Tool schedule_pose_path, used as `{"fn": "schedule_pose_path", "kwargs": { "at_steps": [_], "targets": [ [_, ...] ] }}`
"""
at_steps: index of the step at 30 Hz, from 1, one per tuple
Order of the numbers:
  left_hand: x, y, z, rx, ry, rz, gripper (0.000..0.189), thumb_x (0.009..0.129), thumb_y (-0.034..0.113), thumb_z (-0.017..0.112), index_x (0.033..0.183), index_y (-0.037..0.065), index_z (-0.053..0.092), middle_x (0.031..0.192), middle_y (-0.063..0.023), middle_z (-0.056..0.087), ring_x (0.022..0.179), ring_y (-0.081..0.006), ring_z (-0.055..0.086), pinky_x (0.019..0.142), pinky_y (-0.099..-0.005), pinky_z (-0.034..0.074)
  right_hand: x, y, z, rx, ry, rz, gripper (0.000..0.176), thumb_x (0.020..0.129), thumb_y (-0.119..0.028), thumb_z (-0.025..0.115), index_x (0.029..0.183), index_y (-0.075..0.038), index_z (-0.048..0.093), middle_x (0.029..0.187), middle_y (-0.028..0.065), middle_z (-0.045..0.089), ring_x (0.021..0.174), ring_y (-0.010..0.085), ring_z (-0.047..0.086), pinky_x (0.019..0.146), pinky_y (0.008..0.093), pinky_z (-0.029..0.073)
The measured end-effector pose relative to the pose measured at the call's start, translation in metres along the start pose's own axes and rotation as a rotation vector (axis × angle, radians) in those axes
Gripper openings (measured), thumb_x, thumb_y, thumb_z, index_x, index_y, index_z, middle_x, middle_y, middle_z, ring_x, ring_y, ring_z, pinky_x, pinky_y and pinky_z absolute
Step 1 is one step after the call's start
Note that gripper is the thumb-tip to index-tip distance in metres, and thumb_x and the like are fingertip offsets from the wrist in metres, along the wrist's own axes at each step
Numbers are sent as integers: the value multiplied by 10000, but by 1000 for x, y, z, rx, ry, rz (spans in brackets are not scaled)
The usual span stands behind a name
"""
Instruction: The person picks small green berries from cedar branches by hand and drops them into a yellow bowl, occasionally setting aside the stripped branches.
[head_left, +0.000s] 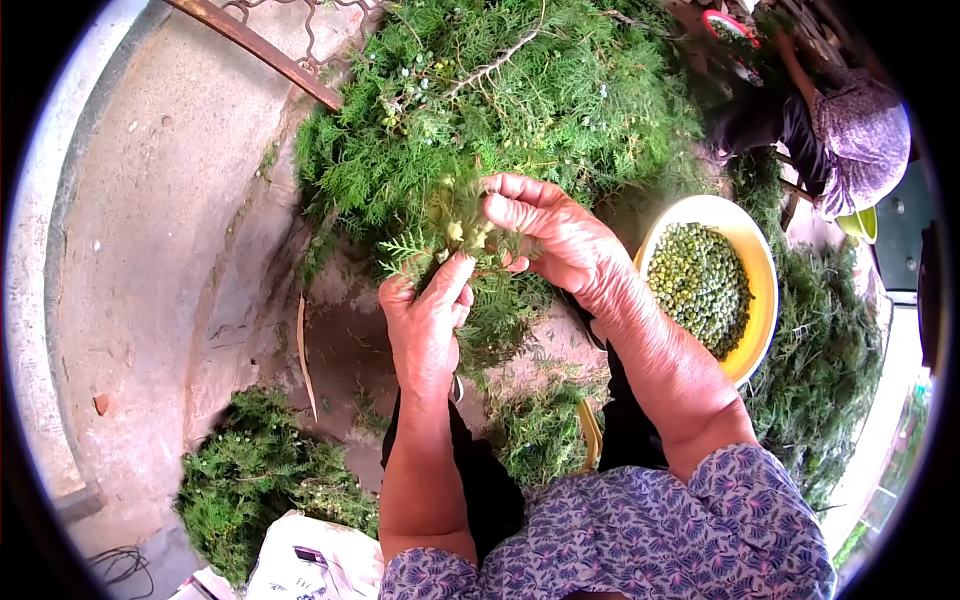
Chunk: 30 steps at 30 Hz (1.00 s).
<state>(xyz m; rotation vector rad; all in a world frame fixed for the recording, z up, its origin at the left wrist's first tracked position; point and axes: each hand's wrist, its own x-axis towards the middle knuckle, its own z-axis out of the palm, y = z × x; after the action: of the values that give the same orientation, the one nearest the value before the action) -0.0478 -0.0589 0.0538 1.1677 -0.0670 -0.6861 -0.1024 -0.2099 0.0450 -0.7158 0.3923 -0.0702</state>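
My left hand (425,315) is closed on a green conifer sprig (410,250), thumb and fingers pressed together at its stem. Just above and to the right, my right hand (545,225) has its thumb and forefinger pinched near the sprig's top; what lies between them is too small to make out. Pale green cones (470,235) show between the two hands. Behind them rises a big heap of green branches (520,110). A yellow basin (765,290) holding many small green cones (698,285) stands right of my right forearm.
Another person (865,140) sits at the upper right, near a red-rimmed container (732,28). Branch piles lie at the lower left (250,470) and right (820,350). A wooden bar (260,50) crosses the upper left. White sacking (315,560) lies at the bottom.
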Motion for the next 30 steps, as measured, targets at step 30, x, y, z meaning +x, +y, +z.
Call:
{"fn": "schedule_pose_path", "kwargs": {
  "at_steps": [30],
  "targets": [
    [-1,-4,-7,22,75,52,95,791,33,650,876,36,608,703,-4,579,499,-63,470,393,-184,293,-10,-17,5,129,108,-174,157,823,-93,626,965,-42,581,797,52,617,699,139,614,514,229,469]
  ]
}}
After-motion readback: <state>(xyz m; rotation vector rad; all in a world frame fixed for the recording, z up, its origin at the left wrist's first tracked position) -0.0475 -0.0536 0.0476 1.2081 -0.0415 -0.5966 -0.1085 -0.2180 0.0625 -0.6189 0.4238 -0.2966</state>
